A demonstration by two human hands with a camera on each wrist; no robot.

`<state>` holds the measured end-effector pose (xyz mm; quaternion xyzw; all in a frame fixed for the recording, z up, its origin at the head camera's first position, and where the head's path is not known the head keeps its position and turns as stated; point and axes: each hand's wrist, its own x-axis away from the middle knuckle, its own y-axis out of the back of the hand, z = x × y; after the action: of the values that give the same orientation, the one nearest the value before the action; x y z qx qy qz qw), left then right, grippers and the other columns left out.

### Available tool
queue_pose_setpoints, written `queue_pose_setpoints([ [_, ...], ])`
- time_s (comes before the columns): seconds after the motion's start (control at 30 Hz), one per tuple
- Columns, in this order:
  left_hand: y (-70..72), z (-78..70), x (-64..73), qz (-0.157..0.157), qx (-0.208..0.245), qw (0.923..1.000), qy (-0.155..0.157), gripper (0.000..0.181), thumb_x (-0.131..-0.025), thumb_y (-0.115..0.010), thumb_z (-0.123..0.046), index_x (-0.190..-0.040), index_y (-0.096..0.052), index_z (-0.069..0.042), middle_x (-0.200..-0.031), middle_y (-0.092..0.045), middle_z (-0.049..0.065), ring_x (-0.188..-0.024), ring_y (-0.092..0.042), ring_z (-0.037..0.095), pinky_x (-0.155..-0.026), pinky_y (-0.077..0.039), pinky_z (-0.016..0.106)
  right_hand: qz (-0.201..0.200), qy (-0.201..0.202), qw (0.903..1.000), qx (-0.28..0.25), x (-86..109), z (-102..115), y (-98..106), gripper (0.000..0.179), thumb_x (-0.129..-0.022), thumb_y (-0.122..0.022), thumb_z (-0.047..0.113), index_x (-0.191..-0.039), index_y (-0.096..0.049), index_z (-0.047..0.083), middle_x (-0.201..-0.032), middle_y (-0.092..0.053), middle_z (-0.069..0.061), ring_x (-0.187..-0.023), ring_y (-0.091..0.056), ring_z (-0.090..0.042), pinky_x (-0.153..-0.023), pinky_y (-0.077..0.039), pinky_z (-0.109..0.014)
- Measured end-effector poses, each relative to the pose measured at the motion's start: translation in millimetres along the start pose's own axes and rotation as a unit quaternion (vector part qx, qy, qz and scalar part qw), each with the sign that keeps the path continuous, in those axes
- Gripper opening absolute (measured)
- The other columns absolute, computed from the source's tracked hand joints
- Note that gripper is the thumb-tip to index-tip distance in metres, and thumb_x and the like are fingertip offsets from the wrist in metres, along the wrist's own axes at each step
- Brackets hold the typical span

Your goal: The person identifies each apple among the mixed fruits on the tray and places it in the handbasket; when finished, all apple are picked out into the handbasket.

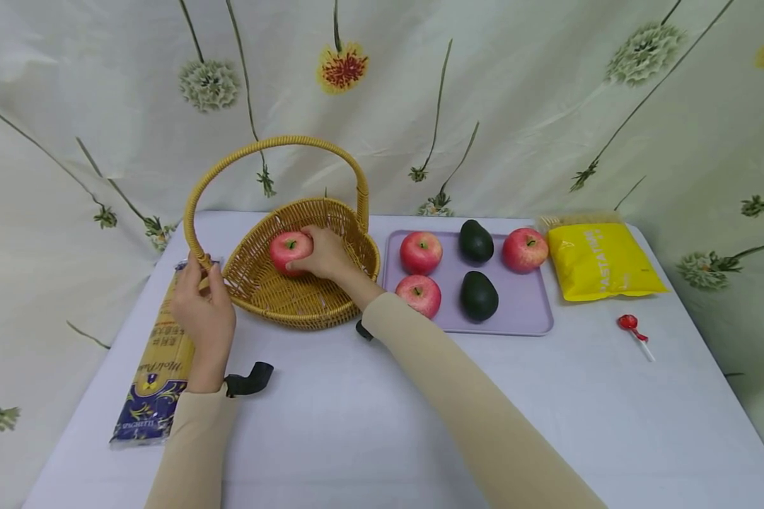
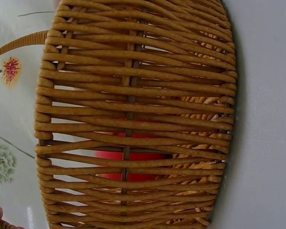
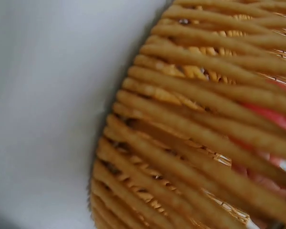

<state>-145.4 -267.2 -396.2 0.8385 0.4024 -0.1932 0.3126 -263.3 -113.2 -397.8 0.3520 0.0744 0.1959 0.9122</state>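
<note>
A wicker basket (image 1: 299,304) with a tall arched handle stands at the back left of the table. My left hand (image 1: 204,314) holds the left foot of that handle between thumb and fingers. Inside the basket, my right hand (image 1: 327,256) grips a red apple (image 1: 288,251) from its right side. In the left wrist view, the woven basket wall (image 2: 133,105) fills most of the picture, and red shows through its gaps. The right wrist view has the basket wall (image 3: 181,119) up close, with a bit of red behind it; the right hand's fingers are mostly hidden there.
Right of the basket lies a lilac tray (image 1: 522,311) with several fruits: apples (image 1: 421,253) and two avocados (image 1: 479,295). Farther right are a yellow pasta bag (image 1: 601,261) and a red lollipop (image 1: 628,323). A spaghetti pack (image 1: 155,382) lies beneath the left hand.
</note>
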Motion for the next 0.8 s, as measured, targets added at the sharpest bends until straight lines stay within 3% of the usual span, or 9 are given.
queue_pose_setpoints([
  [0.43,0.7,-1.1,0.9,0.005,-0.015,0.9999,0.003,0.039,-0.102,-0.05,-0.022,-0.133,-0.059,-0.001,-0.123,-0.066,0.017,-0.108,-0.064,0.028,-0.077,-0.036,-0.001,0.018,0.017,0.9996,-0.014,0.2,-0.6,-0.7,0.068,-0.086,-0.076,0.021,-0.145,-0.046,0.007,-0.143,-0.053,-0.01,-0.133,-0.047,-0.025,-0.109,-0.041,-0.036],
  [0.63,1.0,-1.9,0.8,0.004,-0.015,0.9999,0.002,0.038,-0.102,-0.05,-0.022,-0.132,-0.059,-0.001,-0.122,-0.066,0.017,-0.109,-0.064,0.028,-0.076,-0.035,-0.001,-0.004,0.007,0.9987,-0.05,3.9,0.0,1.4,0.07,-0.085,-0.076,0.02,-0.147,-0.043,0.009,-0.149,-0.046,-0.01,-0.14,-0.038,-0.026,-0.112,-0.038,-0.037],
  [0.8,1.0,-1.0,0.2,0.002,-0.017,0.9998,-0.004,0.039,-0.102,-0.05,-0.023,-0.132,-0.059,-0.001,-0.121,-0.066,0.018,-0.11,-0.065,0.029,-0.076,-0.036,0.0,-0.018,0.019,0.9976,-0.064,11.7,1.4,8.5,0.069,-0.085,-0.076,0.021,-0.146,-0.045,0.013,-0.146,-0.047,-0.009,-0.133,-0.045,-0.024,-0.108,-0.042,-0.037],
])
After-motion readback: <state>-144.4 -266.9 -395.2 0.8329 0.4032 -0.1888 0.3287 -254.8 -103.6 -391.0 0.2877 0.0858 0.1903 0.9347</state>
